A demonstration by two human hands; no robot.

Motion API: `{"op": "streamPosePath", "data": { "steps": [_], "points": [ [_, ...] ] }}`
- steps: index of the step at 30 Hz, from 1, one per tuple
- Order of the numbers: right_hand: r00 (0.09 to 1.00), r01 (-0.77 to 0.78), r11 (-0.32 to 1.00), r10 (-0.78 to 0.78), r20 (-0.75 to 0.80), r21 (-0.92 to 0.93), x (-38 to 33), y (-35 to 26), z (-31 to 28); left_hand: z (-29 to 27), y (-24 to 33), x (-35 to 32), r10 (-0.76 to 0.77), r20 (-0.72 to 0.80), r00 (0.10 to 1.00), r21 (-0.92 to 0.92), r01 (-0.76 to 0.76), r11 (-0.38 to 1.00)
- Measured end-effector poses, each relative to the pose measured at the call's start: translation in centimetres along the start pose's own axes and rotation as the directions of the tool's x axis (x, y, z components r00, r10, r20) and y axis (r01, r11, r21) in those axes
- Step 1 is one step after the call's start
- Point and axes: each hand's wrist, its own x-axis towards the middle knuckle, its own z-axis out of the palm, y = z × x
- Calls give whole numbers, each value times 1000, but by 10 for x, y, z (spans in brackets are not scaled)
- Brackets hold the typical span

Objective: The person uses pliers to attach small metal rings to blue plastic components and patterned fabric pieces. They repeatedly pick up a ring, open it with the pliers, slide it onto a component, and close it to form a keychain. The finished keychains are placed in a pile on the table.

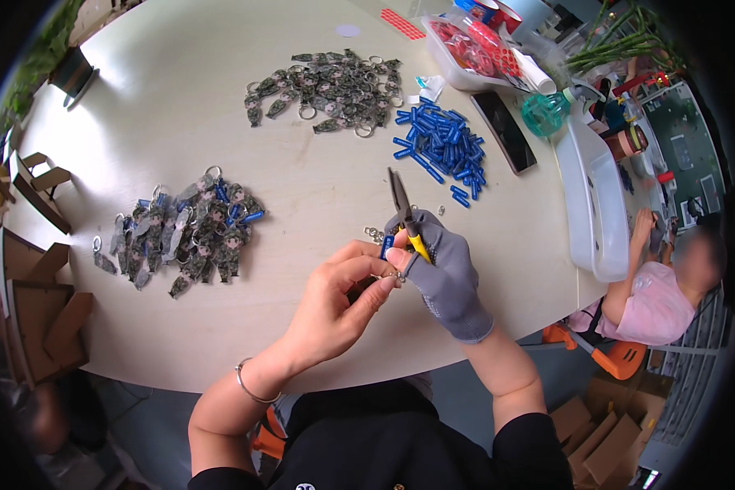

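Pale, rounded table [180, 98] filling most of the frame, lit brightly from above with a soft glare toward the upper left. Grey-blue floor [465, 392] showing beneath its lower edge, with flat brown cardboard boxes [621, 433] at lower right and more folded cardboard [33, 286] stacked along the left rim. Green plant stems [621, 45] at upper right, an orange seat [621, 358] at right beside a seated person in pink [653, 306].

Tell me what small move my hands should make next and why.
Probably bring the yellow-handled pliers down to the small metal ring. The grey-gloved right hand holds them with the tips pointing up, away from the ring, while the bare left hand pinches the ring beside a small blue tube.
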Motion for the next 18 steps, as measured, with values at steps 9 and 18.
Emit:
{"op": "streamPosePath", "data": {
  "steps": [9, 18],
  "points": [
    [873, 485, 617, -383, 302, -620, -2, -37, -23, 5, 10, -1, 214, 18, 977, 316, -208, 926],
    [979, 170, 956, -136, 154, -238, -23, -31, -20, 1, 18, -3, 248, 16, 969, 455, -227, 861]
  ]
}}
